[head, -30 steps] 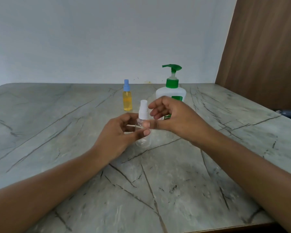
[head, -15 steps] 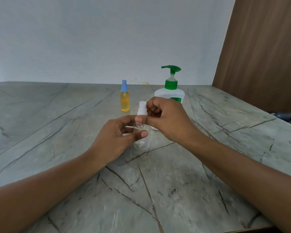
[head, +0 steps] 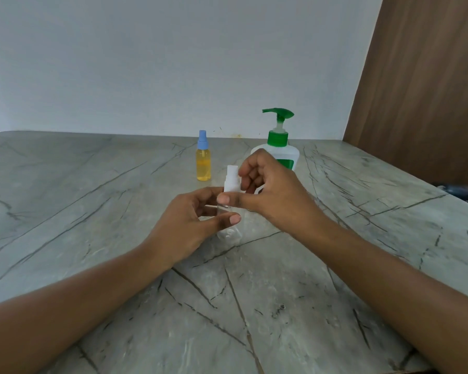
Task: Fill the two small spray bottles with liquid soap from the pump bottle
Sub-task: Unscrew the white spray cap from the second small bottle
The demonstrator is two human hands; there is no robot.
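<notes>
The small clear plastic spray bottle (head: 229, 234) w/ its white spray cap (head: 231, 180) is sitting upright at the centre of the view, near the middle of the table. Its base is either resting on the top or hanging just over it, can't tell which. The left hand (head: 185, 225), reaching in from approx 8 o'clock, is gripping the see-through body, w/ the thumb on the near side & fingers curling round the far side. The right hand (head: 273, 195), reaching in from approx 4 o'clock, is pinching the white spray cap. Its thumb is lying across the neck just under the cap, and its fingers are curling round the cap's right side.

At approx 11 o'clock from that bottle, apart from both hands, the small spray bottle of yellow liquid w/ a blue cap (head: 203, 164) is standing upright. At approx 1 o'clock, just behind the right hand, the white pump bottle w/ green pump head (head: 278, 137) is standing, its lower body partly hidden by the fingers & its spout pointing to 9 o'clock.

All three are sitting on the grey marble-look table (head: 92, 217) w/ dark veins. A plain pale wall (head: 146, 63) is running behind at 12 o'clock. A brown wood-grain panel (head: 422, 90) is rising at 2 o'clock. A dark blurred item (head: 459, 188) is lying at the table's 3 o'clock edge, too blurred to ID.
</notes>
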